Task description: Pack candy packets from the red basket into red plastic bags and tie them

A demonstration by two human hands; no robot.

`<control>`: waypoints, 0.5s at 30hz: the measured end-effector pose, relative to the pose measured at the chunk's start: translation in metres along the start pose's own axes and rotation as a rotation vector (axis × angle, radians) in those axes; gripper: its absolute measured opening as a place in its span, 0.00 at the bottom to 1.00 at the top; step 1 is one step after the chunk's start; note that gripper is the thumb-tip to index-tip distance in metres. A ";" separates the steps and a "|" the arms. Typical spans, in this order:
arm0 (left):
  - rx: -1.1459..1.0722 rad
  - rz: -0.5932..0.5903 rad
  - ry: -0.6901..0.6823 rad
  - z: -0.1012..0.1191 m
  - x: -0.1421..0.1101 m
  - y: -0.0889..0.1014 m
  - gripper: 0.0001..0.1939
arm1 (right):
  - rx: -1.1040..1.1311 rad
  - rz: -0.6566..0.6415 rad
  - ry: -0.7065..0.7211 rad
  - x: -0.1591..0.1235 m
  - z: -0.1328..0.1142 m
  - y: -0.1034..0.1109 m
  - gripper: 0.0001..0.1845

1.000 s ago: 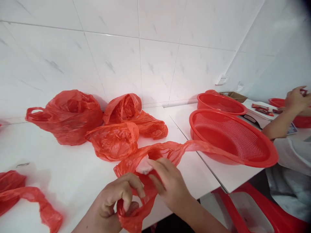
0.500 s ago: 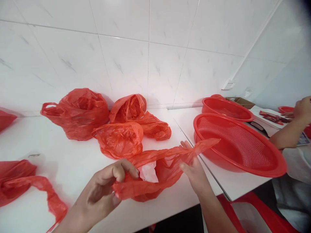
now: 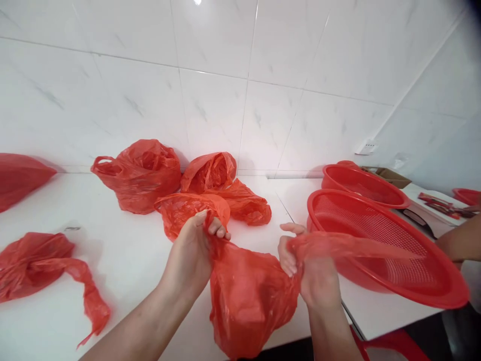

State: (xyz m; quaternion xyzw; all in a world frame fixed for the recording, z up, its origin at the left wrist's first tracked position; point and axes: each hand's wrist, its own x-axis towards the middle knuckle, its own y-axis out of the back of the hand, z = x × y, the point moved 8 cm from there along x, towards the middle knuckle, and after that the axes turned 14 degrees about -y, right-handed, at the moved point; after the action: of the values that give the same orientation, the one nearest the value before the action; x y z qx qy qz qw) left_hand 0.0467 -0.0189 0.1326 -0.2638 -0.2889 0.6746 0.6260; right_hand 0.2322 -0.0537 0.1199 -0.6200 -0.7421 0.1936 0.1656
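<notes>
Between my hands hangs a thin red plastic bag (image 3: 251, 296) at the front edge of the white table. Through its film a pale, roughly square patch shows faintly. My left hand (image 3: 201, 245) grips the bag's upper left corner, fingers curled round the bunched film. At the upper right, my right hand (image 3: 310, 265) is closed on the gathered plastic, and a long loose strip trails from it to the right, over a colander. Just behind my left hand lies an open, crumpled red bag (image 3: 184, 208).
A full-looking red bag (image 3: 145, 175) and other red bags stand along the tiled wall. A knotted red bag (image 3: 33, 265) lies at left. On the right are a large red colander (image 3: 424, 296), a second red basin (image 3: 376, 188) and a co-worker's arm (image 3: 460, 238).
The bag has gone from stretched sideways, with a white paper-like piece showing in its opening, to hanging down between my hands. My left hand has risen. The view has shifted left.
</notes>
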 end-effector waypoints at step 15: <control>0.763 -0.546 -0.389 -0.012 0.010 -0.056 0.05 | -0.397 0.083 -0.146 -0.007 0.011 -0.010 0.43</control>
State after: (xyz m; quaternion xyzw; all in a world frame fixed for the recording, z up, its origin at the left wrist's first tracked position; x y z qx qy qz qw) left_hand 0.0929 -0.0058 0.1648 0.1991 -0.1917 0.5805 0.7659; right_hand 0.2192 -0.0632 0.1153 -0.6549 -0.7494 0.0946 -0.0222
